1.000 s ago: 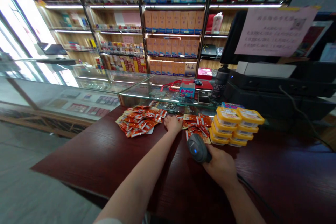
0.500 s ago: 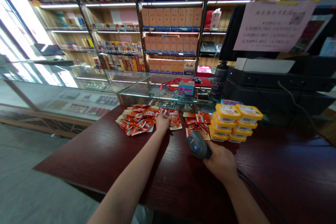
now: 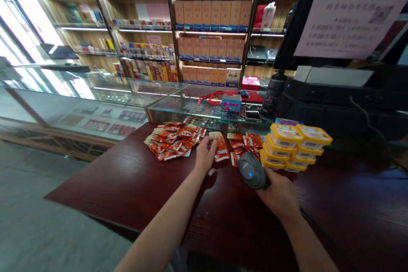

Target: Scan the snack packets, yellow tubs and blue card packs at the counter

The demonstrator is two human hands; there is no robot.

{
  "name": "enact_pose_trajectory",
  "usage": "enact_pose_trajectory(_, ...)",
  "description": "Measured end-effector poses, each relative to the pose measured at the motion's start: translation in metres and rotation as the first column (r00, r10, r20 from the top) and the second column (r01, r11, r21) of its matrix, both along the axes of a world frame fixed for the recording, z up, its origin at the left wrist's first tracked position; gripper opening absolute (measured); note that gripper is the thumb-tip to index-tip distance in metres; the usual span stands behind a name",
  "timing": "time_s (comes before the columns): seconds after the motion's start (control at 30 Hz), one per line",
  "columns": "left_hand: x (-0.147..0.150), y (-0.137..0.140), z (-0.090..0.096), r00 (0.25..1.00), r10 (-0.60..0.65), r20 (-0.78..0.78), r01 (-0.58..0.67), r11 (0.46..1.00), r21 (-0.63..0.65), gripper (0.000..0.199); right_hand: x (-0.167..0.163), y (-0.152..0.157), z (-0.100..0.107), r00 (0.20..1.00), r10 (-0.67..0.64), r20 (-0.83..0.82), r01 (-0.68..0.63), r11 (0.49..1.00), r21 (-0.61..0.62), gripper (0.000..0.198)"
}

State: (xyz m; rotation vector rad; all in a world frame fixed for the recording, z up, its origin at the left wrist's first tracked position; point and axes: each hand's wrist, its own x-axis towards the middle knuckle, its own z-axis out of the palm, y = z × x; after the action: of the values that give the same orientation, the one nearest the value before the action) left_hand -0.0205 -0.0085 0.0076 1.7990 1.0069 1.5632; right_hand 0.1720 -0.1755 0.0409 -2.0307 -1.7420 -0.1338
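one loose orange packet [image 3: 221, 149] lies on the dark counter [image 3: 111, 182], between the larger heap of packets [image 3: 172, 141] to your left and the smaller heap of packets [image 3: 245, 142] to your right. your left hand [image 3: 204, 153] is at the loose packet's left edge with its fingers bent; they overlap it in this view, but i cannot tell whether they pinch it or only touch. your right hand [image 3: 281, 192] is wrapped around the grip of a handheld scanner [image 3: 251, 171], whose head, with a blue light showing, sits just on your side of the smaller heap, near the stacked yellow tubs [image 3: 281, 151]. the step in hand looks like dealing with this single packet, scanner at the ready. the next move probably calls for a sure hold on the packet and a clear line between it and the scanner head, without nudging the smaller heap.
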Motion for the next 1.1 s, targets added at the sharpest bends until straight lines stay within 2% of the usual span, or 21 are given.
enact_pose_trajectory(0.07,0.003,-0.001,-0.005,0.997,0.01,-0.074,-0.008,0.999,0.031,0.021,0.001,0.0,-0.001,0.999,0.014,-0.034,-0.014,1.0,0.013,0.024)
enact_pose_trajectory(0.17,0.009,0.001,-0.011,0.997,0.01,-0.075,-0.006,0.998,0.055,0.054,0.003,0.0,-0.003,0.995,0.05,-0.082,-0.047,0.998,0.031,0.029)
enact_pose_trajectory(0.23,0.011,0.002,-0.014,1.0,0.011,-0.008,-0.011,1.0,-0.014,0.071,0.004,0.0,-0.005,0.993,0.065,-0.098,-0.061,0.997,0.046,0.03)
enact_pose_trajectory(0.27,0.012,0.003,-0.014,1.0,0.018,0.024,-0.016,0.998,-0.06,0.072,0.004,0.0,-0.006,0.991,0.077,-0.111,-0.071,0.996,0.06,0.031)
enact_pose_trajectory(0.3,0.013,0.004,-0.015,0.999,0.027,0.045,-0.022,0.995,-0.101,0.067,0.005,0.0,-0.006,0.986,0.099,-0.132,-0.089,0.993,0.079,0.032)
enact_pose_trajectory(0.37,0.014,0.006,-0.016,0.998,0.025,0.064,-0.014,0.986,-0.167,0.044,0.006,0.0,-0.007,0.969,0.155,-0.194,-0.133,0.984,0.123,0.033)
enact_pose_trajectory(0.43,0.014,0.006,-0.017,0.992,-0.015,0.126,0.046,0.97,-0.24,0.022,0.007,-0.001,-0.006,0.942,0.199,-0.269,-0.165,0.976,0.144,0.033)
enact_pose_trajectory(0.47,0.014,0.006,-0.017,0.981,-0.041,0.192,0.094,0.956,-0.278,0.02,0.007,-0.001,-0.005,0.929,0.209,-0.307,-0.171,0.975,0.145,0.033)
enact_pose_trajectory(0.57,0.016,0.004,-0.017,0.917,-0.081,0.391,0.217,0.923,-0.317,0.031,0.007,-0.003,-0.002,0.88,0.231,-0.414,-0.187,0.972,0.144,0.035)
enact_pose_trajectory(0.63,0.018,0.004,-0.018,0.895,-0.09,0.438,0.238,0.925,-0.295,0.038,0.005,-0.004,0.0,0.838,0.267,-0.476,-0.213,0.963,0.165,0.035)
enact_pose_trajectory(0.73,0.018,0.005,-0.02,0.904,-0.092,0.419,0.219,0.939,-0.266,0.039,0.002,-0.006,0.004,0.772,0.348,-0.531,-0.265,0.937,0.229,0.032)
enact_pose_trajectory(0.8,0.018,0.008,-0.023,0.925,-0.086,0.37,0.185,0.952,-0.243,0.037,0.001,-0.008,0.007,0.756,0.382,-0.532,-0.283,0.923,0.26,0.028)
enact_pose_trajectory(0.93,0.018,0.012,-0.028,0.955,-0.06,0.289,0.123,0.971,-0.207,0.033,0.0,-0.01,0.012,0.78,0.383,-0.495,-0.31,0.923,0.226,0.022)
enact_pose_trajectory(1.1,0.019,0.014,-0.03,0.962,-0.04,0.271,0.101,0.971,-0.215,0.032,0.002,-0.01,0.01,0.785,0.344,-0.515,-0.281,0.939,0.198,0.026)
